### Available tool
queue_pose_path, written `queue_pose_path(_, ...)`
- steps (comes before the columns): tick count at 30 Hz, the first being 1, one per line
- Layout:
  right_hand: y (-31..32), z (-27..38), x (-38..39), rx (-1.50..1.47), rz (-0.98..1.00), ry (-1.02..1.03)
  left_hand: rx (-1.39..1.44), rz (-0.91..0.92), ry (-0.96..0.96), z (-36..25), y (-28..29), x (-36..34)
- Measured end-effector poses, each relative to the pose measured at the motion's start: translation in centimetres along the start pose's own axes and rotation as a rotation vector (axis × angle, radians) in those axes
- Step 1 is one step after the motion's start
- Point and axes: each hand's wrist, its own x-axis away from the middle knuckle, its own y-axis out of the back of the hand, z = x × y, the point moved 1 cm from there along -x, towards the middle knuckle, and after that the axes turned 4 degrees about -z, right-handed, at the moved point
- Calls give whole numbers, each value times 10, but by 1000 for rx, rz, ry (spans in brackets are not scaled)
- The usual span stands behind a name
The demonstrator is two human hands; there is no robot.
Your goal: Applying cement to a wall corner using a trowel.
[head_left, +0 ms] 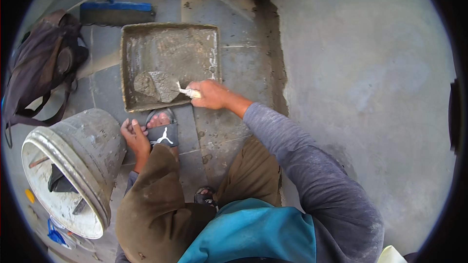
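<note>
Trouble could be starting close to the grip

In the head view, the person's right hand [210, 94] is clamping the pale, slim handle of a flat trowel with a grey-coated blade [165, 86]. The blade is reaching leftward from the grip, low inside a shallow, rectangular, mortar-crusted tray [219, 44]. A rough grey lump of damp-looking mortar [144, 84] is lying beyond the blade, against its far-left side. Because the fingers are wrapping the handle at one end of the tool, a heavy scoop could be twisting it and tipping the load. Lifting too low could be catching the tray's near wall, just below the grip, and dragging the tray along.

The left hand [136, 135] is hovering or resting below and left of the grip, its fingers loosely apart with nothing visible in them; whether it is touching the foot in a black open-toed sandal [163, 129] is unclear. That foot is sitting just outside the tray, so dropped mortar could be landing on bare toes. Farther left, a whitish, mortar-stained plastic bucket [97, 134] is crowding the left hand, and a careless backward swing could be knocking knuckles against it.
</note>
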Motion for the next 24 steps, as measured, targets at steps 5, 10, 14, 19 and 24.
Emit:
queue_pose_path(5,4,18,58,-133,-212,-168,-57,728,-4,11,-12,22)
queue_pose_path(10,20,20,91,-497,-120,-392,-36,746,108,-5,-25,29)
queue_pose_path(14,35,-22,111,-991,-62,-574,-145,749,55,-4,-22,30)
queue_pose_path(19,85,-129,146,-1472,-535,-745,-110,752,70,-1,-31,35)
queue_pose_path(24,94,-73,173,-914,-670,-745,-89,722,64,-4,-24,32)
